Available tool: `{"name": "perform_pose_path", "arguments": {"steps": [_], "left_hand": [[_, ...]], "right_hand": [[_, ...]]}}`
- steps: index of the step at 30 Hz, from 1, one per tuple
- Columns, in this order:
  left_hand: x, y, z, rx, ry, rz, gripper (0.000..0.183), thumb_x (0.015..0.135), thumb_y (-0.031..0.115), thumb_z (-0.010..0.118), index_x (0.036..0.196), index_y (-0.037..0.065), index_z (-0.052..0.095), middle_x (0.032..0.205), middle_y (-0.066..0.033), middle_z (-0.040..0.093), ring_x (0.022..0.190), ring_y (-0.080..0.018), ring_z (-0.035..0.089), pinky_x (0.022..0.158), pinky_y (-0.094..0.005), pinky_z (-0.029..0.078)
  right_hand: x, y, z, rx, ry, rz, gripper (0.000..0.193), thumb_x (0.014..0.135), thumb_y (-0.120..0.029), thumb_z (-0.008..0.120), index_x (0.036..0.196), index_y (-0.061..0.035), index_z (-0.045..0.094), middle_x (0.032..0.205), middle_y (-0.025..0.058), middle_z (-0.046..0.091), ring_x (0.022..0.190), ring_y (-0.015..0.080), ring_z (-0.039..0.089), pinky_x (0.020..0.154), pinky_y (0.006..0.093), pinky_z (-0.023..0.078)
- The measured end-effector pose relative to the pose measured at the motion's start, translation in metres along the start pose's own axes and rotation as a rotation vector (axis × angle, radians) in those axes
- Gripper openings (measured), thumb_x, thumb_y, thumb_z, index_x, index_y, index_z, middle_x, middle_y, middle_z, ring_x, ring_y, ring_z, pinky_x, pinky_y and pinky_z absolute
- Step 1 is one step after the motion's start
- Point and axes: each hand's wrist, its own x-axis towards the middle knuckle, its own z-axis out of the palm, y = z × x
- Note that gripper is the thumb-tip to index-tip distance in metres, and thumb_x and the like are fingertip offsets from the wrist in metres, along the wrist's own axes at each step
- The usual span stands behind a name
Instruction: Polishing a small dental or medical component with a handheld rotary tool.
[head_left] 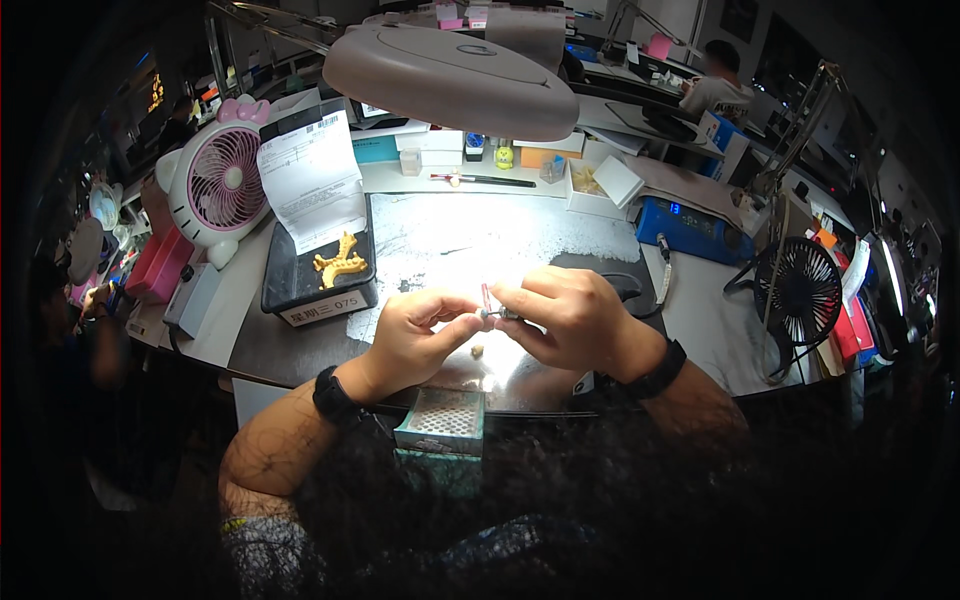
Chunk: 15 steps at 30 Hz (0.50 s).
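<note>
Left hand: pinching a tiny piece, perhaps pale
Right hand: grip narrow on a slim tool
Black tray: yellow model inside

Small pale piece at tool tip, held above bench

Small pale piece: greyish-white, pinched between thumb and forefinger of the left hand. Exact shape too small to tell; fingers cover part of it.

Slender tool: thin shaft, roughly level, in the fingertips of the right hand; its end points left and meets or nearly meets the piece. Contact cannot be confirmed. Remainder hidden by the hand.

Thin reddish item: close to upright, between the two hands, just above the piece; whether part of the tool, unclear.

Small tan lump: lies on the brightly lit bench below the hands, apart from both.
</note>
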Motion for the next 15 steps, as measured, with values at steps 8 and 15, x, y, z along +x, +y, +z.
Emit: {"name": "perform_pose_path", "arguments": {"steps": [8, 15], "left_hand": [[0.007, -0.007, 0.006, 0.072, 0.192, -0.013, 0.021, 0.098, 0.013, 0.074, 0.109, -0.005, 0.073, 0.101, -0.0132, 0.08, 0.092, -0.0165, 0.077, 0.082, -0.0299, 0.061], [0.012, 0.0, 0.004, 0.351, 0.108, 0.002, 0.015, 0.093, 0.014, 0.076, 0.102, 0.002, 0.076, 0.089, -0.0102, 0.076, 0.072, -0.0157, 0.072, 0.066, -0.0289, 0.057]], "right_hand": [[-0.012, 0.027, 0.015, 0.005, -0.073, 0.219, 0.023, 0.092, -0.023, 0.073, 0.106, -0.0053, 0.07, 0.087, 0.0137, 0.069, 0.077, 0.034, 0.069, 0.067, 0.0432, 0.056], [-0.026, 0.046, 0.033, -0.028, -0.176, 0.341, 0.021, 0.092, -0.026, 0.073, 0.104, -0.0088, 0.071, 0.089, 0.0133, 0.069, 0.087, 0.0363, 0.069, 0.076, 0.0465, 0.055]]}}
